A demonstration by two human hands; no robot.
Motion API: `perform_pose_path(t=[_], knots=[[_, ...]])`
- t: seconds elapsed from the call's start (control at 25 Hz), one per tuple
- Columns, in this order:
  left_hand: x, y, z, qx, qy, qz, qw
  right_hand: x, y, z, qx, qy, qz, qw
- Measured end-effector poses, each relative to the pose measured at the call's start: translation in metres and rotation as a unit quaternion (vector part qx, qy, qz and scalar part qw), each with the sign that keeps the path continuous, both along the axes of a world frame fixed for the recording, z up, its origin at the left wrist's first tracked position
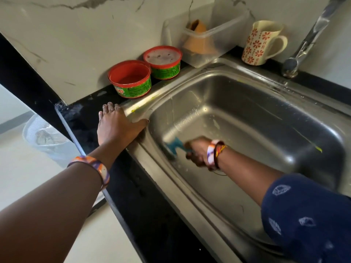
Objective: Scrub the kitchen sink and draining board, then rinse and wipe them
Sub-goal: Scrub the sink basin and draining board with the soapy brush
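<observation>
You're scrubbing the sink [247, 103] basin's near-left wall: right hand [197, 152] is curling round the blue brush [173, 145], arm reaching down in. Left hand [117, 124] is lying flat, fingers spread, on the rim's left corner, probably bracing you. Tubs [131, 78] are sitting far-left on the table.

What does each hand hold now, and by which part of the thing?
The right hand grips a blue scrubbing brush by its handle end, inside the sink. The left hand holds nothing; it rests flat on the sink's corner.
</observation>
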State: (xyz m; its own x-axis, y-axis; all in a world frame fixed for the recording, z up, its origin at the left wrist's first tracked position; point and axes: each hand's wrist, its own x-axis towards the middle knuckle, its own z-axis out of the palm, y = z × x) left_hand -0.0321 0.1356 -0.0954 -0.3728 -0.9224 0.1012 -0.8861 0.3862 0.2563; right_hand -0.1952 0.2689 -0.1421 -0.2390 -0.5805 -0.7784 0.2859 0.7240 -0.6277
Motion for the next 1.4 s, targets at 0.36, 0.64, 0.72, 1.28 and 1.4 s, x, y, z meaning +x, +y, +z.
perform_pose_path(t=[0.36,0.64,0.72,1.28,1.4], knots=[[0.000,0.001,0.000,-0.005,0.003,0.000,1.000,-0.006,-0.042,0.010,-0.113,-0.105,-0.243,0.958],[0.000,-0.002,-0.003,-0.008,-0.003,-0.005,1.000,0.002,-0.032,0.003,-0.140,-0.227,-0.216,0.939],[0.000,-0.001,-0.004,-0.013,-0.006,-0.004,1.000,-0.030,-0.042,0.007,-0.179,-0.255,-0.258,0.914],[0.000,-0.001,-0.004,-0.017,-0.010,-0.002,1.000,-0.034,-0.036,0.027,-0.224,-0.074,-0.319,0.918],[0.000,-0.001,-0.005,-0.019,-0.008,0.000,1.000,0.005,-0.024,0.014,-0.248,-0.049,-0.237,0.938]])
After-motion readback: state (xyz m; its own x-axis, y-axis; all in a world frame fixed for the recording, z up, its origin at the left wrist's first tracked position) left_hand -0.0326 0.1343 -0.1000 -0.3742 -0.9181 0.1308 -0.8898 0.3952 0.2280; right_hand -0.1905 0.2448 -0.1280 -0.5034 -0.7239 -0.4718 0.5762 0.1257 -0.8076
